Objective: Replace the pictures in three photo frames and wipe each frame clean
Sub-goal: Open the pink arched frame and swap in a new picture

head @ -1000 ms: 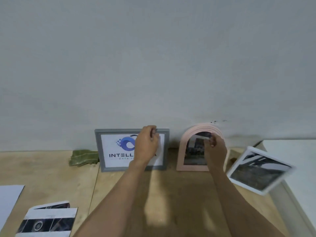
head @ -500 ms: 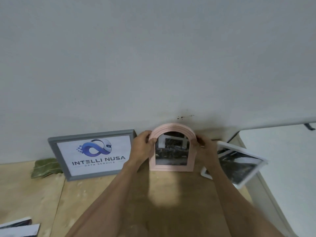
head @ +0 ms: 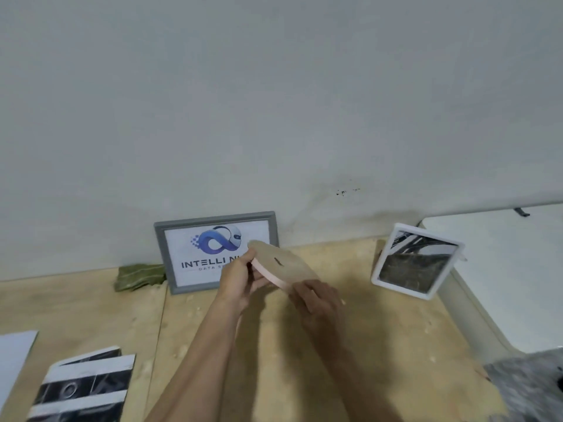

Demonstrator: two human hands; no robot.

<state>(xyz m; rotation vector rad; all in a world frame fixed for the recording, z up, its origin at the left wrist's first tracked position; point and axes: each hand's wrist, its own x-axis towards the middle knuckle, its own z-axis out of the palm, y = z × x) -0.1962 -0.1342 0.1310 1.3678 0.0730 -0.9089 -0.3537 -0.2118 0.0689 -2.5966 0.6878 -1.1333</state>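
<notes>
I hold the pink arched frame (head: 281,264) above the wooden table, turned face down so its brown backing board shows. My left hand (head: 240,278) grips its rounded left end. My right hand (head: 318,296) grips its near right edge. A grey frame (head: 195,233) with a blue logo picture leans against the wall behind my hands. A white square frame (head: 416,260) with a black-and-white picture leans at the right. Its picture side faces me.
A folded green cloth (head: 138,277) lies by the wall, left of the grey frame. Black-and-white prints (head: 82,388) and a white sheet (head: 13,351) lie at the near left. A white surface (head: 502,275) adjoins the wooden table (head: 380,345) on the right.
Both hands took the pink arched frame off the wall, lifted it toward me and flipped it over so the backing faces up. My view swung back to the left.
</notes>
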